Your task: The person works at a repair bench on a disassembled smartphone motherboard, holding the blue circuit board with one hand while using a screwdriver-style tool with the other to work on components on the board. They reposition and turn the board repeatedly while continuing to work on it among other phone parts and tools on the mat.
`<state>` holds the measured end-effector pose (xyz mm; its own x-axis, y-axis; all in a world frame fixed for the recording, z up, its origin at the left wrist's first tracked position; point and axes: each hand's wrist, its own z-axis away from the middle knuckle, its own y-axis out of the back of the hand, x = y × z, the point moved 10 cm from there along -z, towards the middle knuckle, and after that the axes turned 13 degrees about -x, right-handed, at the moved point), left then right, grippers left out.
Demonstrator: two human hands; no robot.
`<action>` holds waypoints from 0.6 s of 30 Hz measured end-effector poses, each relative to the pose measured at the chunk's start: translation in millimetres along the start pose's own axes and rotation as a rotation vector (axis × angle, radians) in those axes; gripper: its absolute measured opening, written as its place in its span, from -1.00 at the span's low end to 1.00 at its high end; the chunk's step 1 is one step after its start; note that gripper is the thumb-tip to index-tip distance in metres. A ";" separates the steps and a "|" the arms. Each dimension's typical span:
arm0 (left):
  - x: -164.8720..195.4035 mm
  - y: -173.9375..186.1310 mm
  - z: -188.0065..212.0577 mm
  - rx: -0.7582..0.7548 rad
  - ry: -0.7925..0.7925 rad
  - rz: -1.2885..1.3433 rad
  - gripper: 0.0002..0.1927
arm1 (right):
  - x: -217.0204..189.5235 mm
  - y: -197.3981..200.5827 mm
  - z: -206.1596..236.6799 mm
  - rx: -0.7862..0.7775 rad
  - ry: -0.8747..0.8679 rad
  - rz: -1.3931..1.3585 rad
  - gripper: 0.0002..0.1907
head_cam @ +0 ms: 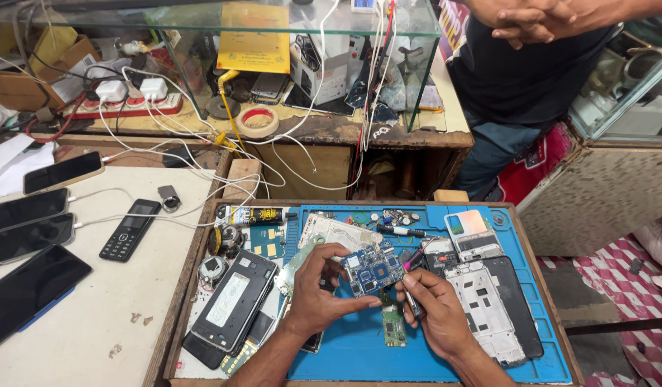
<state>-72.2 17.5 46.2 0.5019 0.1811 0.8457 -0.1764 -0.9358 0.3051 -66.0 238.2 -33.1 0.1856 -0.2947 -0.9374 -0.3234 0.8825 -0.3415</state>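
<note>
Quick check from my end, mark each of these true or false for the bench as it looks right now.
1. The left hand holds a blue circuit board over the blue mat. True.
2. The right hand is empty. False: its fingers pinch a thin metal tool at the board's edge.
3. A small green circuit board lies on the mat below the hands. True.
4. The keypad phone lies on the blue mat. False: it lies on the pale table to the left, beside several dark smartphones.
5. Another person stands behind the bench with hands clasped. True.
</note>
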 end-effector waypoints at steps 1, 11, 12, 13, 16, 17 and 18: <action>2.3 1.2 -0.8 0.004 -0.010 -0.003 -0.14 | 0.1 0.3 -0.7 0.005 -0.005 -0.002 -0.71; 9.1 0.5 -0.1 -0.013 -0.036 -0.001 -0.11 | -1.1 3.9 1.5 0.028 0.031 -0.015 -0.72; 8.9 0.3 -1.0 -0.018 -0.027 0.003 -0.11 | -2.7 4.5 1.1 0.034 0.040 -0.013 -0.72; 9.4 1.1 -2.4 -0.015 -0.024 0.006 -0.12 | -3.6 3.7 -0.2 0.028 0.040 -0.018 -0.72; 13.1 2.9 -4.2 -0.008 -0.020 0.005 -0.15 | -4.9 1.4 -0.9 0.023 0.037 -0.025 -0.73; 14.5 3.5 -4.5 -0.005 -0.022 -0.004 -0.15 | -4.8 1.4 -0.9 0.028 0.034 -0.022 -0.74; 15.0 4.2 -5.2 -0.002 -0.023 -0.012 -0.15 | -4.4 1.9 -1.2 0.034 0.028 -0.021 -0.74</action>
<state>-69.8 17.8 62.4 0.5229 0.1853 0.8320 -0.1720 -0.9331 0.3159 -68.5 240.7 -29.7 0.1659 -0.3231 -0.9317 -0.2878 0.8878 -0.3591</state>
